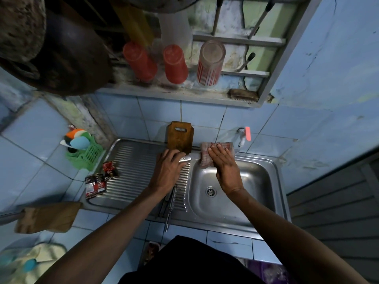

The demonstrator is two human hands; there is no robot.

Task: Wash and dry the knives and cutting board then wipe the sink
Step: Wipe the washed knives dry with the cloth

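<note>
My left hand (168, 169) grips a steel knife (189, 157) over the ribbed drainboard (135, 160); my right hand (224, 162) presses a checked cloth (205, 152) flat at the stainless sink's (256, 181) back edge.

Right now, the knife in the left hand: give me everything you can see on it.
The knife looks all metal and shiny. The left hand grips its handle, which the fingers mostly hide. The blade points right, roughly level, over the sink's back edge, beside the wooden cutting board. The checked cloth is wrapped over the blade, covering its tip, and the right hand presses flat on the cloth. Edge condition cannot be told.
</note>
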